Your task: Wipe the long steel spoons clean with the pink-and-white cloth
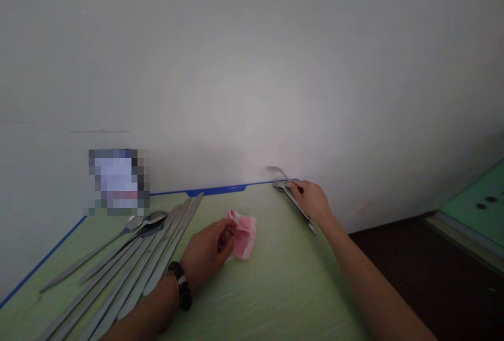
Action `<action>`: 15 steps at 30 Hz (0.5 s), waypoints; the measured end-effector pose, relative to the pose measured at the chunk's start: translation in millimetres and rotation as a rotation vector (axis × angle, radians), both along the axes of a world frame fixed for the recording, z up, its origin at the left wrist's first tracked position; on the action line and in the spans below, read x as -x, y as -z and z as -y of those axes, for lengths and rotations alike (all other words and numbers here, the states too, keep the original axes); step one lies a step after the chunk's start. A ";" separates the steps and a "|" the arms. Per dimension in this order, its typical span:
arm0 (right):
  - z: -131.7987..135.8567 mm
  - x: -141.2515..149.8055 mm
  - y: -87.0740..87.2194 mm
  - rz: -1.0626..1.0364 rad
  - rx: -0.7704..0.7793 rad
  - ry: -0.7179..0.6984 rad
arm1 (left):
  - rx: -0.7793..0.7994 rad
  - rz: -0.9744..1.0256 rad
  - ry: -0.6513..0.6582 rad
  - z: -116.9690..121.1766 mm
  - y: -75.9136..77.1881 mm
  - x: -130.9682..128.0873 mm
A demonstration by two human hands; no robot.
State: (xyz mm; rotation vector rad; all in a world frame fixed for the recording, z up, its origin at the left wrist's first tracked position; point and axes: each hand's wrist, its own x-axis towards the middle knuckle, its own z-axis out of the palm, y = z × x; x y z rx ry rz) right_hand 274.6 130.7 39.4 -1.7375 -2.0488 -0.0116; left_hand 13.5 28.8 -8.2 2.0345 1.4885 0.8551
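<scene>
Pinched in the fingers of my left hand (210,246) is a small pink-and-white cloth (246,236), crumpled just over the table. My right hand (313,202) closes on the handle of a blurred metal spoon or fork (275,169), its curved head raised near the wall. Directly under that hand, a spoon (280,185) lies with other cutlery along the table's right side. Left of my left hand, several long table knives (173,246) lie side by side. Beyond them are a spoon (156,216) and a fork (133,222), partly overlapping.
The green table (275,294) has a blue edge (216,191) and stands against a pale wall (252,68). A pixelated object (116,178) is at the back left corner. Dark floor (401,262) shows beyond the table's right side, with a green panel (480,210) farther off.
</scene>
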 end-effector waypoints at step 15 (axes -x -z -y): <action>-3.6 -0.4 12.9 0.255 0.233 0.196 | -0.046 -0.064 0.061 3.2 -4.1 -1.8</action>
